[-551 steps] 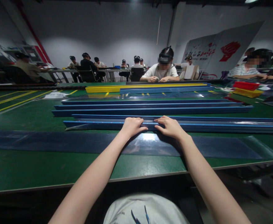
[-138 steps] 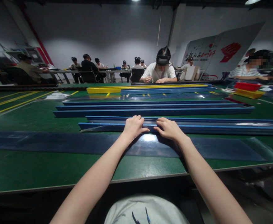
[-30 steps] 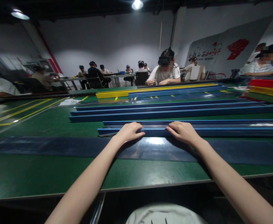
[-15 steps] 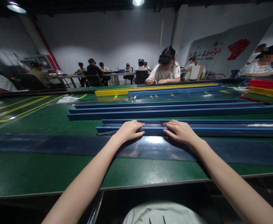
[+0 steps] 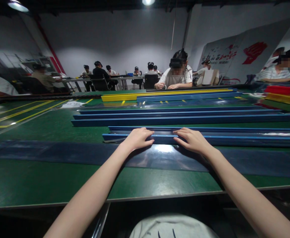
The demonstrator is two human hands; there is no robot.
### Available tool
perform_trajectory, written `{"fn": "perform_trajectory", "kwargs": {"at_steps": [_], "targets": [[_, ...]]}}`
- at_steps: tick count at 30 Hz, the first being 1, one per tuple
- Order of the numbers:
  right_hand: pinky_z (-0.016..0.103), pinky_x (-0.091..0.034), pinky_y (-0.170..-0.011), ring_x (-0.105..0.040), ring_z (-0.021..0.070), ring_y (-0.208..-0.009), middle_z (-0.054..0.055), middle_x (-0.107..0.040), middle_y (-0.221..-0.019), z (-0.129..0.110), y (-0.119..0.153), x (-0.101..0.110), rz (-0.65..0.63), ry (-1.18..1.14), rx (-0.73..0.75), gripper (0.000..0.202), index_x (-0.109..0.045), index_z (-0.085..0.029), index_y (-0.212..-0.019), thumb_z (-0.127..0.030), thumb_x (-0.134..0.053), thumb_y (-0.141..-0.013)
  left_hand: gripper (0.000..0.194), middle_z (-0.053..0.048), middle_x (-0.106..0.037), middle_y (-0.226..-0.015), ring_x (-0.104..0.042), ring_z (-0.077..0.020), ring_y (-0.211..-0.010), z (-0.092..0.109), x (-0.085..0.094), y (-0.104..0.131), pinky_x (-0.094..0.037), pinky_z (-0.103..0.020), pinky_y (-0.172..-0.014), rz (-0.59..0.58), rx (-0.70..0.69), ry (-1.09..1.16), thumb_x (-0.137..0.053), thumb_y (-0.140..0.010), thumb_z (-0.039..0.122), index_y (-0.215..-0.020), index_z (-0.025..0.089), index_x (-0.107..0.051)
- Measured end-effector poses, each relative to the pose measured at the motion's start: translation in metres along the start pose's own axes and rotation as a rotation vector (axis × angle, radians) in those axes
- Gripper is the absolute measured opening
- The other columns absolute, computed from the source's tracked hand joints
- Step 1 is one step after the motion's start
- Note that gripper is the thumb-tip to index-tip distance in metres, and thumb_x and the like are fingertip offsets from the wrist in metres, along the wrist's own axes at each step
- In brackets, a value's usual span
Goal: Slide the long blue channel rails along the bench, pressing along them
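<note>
A long blue channel (image 5: 234, 140) lies across the green table in front of me. My left hand (image 5: 140, 138) grips its near wall, thumb on the near face and fingers over the top edge. A short way to the right, my right hand (image 5: 191, 139) holds the same wall in the same manner. Between the two hands a stretch of the blue wall shows. Under my wrists a dark, glossy flat strip (image 5: 72, 153) runs along the table.
Farther back lie more blue channels (image 5: 184, 119) and a yellow channel (image 5: 120, 97). A person (image 5: 177, 72) works across the green table (image 5: 48, 181). Red (image 5: 281, 90) and yellow (image 5: 283, 98) trays stand at the right. Other people sit behind.
</note>
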State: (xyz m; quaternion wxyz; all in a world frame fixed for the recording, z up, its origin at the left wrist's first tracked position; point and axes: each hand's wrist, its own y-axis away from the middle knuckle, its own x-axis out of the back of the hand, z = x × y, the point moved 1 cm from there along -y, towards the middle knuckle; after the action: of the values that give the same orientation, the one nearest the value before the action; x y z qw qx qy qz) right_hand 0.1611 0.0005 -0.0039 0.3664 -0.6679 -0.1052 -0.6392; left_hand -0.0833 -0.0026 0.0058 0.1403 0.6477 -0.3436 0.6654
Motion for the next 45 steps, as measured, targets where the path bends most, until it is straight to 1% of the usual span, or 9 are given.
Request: {"fn": "perform_trajectory", "kwargs": {"at_steps": [5,12,19,28,33,36,38,41,45], "targets": [[0.029,-0.044,-0.079,-0.055,0.0182,-0.1,0.006,-0.064,-0.106,-0.001,0.0,0.0,-0.014,-0.02,-0.016,0.043,-0.061,-0.018,-0.103,-0.043,-0.03,-0.088,0.038,-0.003,-0.064,-0.106,-0.058,-0.0184,-0.094,0.001,0.0,0.0,-0.045,-0.026,-0.075,-0.002,0.024,-0.035,-0.044,-0.081,0.038,-0.114,0.022,-0.056],[0.03,-0.044,-0.08,-0.055,0.0187,-0.102,0.006,-0.063,-0.108,-0.002,-0.001,0.0,-0.019,-0.023,-0.03,0.043,-0.061,-0.018,-0.103,-0.044,-0.03,-0.087,0.04,-0.003,-0.063,-0.11,-0.058,-0.0192,-0.098,0.004,0.0,0.0,-0.044,-0.026,-0.077,-0.014,0.107,-0.037,-0.043,-0.081,0.042,-0.114,0.024,-0.056],[0.03,-0.044,-0.079,-0.055,0.0186,-0.101,0.006,-0.064,-0.107,-0.003,-0.001,0.002,-0.011,-0.03,-0.029,0.041,-0.062,-0.02,-0.102,-0.043,-0.032,-0.087,0.04,-0.004,-0.064,-0.108,-0.058,-0.0206,-0.097,0.005,-0.002,0.0,-0.043,-0.028,-0.077,-0.003,0.118,-0.005,-0.043,-0.08,0.042,-0.113,0.024,-0.057],[0.029,-0.044,-0.079,-0.056,0.0185,-0.1,0.007,-0.064,-0.106,-0.003,-0.001,0.001,-0.019,-0.035,-0.016,0.041,-0.062,-0.018,-0.102,-0.043,-0.032,-0.087,0.041,-0.004,-0.065,-0.105,-0.059,-0.0206,-0.095,0.007,-0.002,-0.001,-0.043,-0.027,-0.074,-0.013,0.126,-0.03,-0.043,-0.08,0.044,-0.113,0.024,-0.057],[0.03,-0.044,-0.079,-0.056,0.0186,-0.099,0.008,-0.063,-0.107,-0.003,-0.001,0.001,-0.022,-0.027,-0.014,0.043,-0.061,-0.017,-0.102,-0.043,-0.031,-0.087,0.041,-0.005,-0.067,-0.098,-0.06,-0.0221,-0.091,0.007,-0.002,-0.001,-0.043,-0.028,-0.07,-0.032,0.14,-0.046,-0.042,-0.08,0.045,-0.111,0.023,-0.059],[0.03,-0.044,-0.079,-0.056,0.0185,-0.099,0.008,-0.064,-0.105,-0.003,-0.001,0.001,-0.011,-0.023,0.0,0.041,-0.061,-0.017,-0.102,-0.042,-0.032,-0.087,0.04,-0.006,-0.066,-0.098,-0.06,-0.0217,-0.09,0.007,-0.001,-0.001,-0.043,-0.027,-0.069,-0.039,0.13,-0.043,-0.041,-0.081,0.045,-0.109,0.023,-0.059],[0.03,-0.044,-0.079,-0.056,0.0188,-0.099,0.008,-0.064,-0.105,-0.003,-0.002,0.001,-0.01,-0.017,0.009,0.041,-0.061,-0.017,-0.103,-0.042,-0.032,-0.087,0.037,-0.006,-0.066,-0.099,-0.06,-0.021,-0.091,0.007,0.001,-0.001,-0.042,-0.026,-0.069,-0.043,0.112,-0.038,-0.042,-0.081,0.044,-0.106,0.023,-0.06],[0.031,-0.045,-0.078,-0.056,0.0195,-0.098,0.009,-0.063,-0.105,-0.004,-0.003,0.001,-0.013,-0.007,0.02,0.042,-0.06,-0.015,-0.106,-0.041,-0.032,-0.087,0.033,-0.005,-0.067,-0.094,-0.06,-0.0205,-0.088,0.005,0.006,0.0,-0.041,-0.025,-0.066,-0.058,0.086,-0.032,-0.043,-0.081,0.043,-0.095,0.021,-0.063],[0.03,-0.045,-0.076,-0.056,0.0193,-0.096,0.01,-0.063,-0.104,-0.007,-0.007,-0.001,-0.014,0.001,0.048,0.04,-0.059,-0.016,-0.106,-0.041,-0.034,-0.087,0.031,-0.005,-0.067,-0.086,-0.061,-0.0196,-0.08,-0.002,0.012,0.002,-0.039,-0.023,-0.06,-0.106,0.121,-0.039,-0.045,-0.08,0.045,-0.082,0.019,-0.063]]}}
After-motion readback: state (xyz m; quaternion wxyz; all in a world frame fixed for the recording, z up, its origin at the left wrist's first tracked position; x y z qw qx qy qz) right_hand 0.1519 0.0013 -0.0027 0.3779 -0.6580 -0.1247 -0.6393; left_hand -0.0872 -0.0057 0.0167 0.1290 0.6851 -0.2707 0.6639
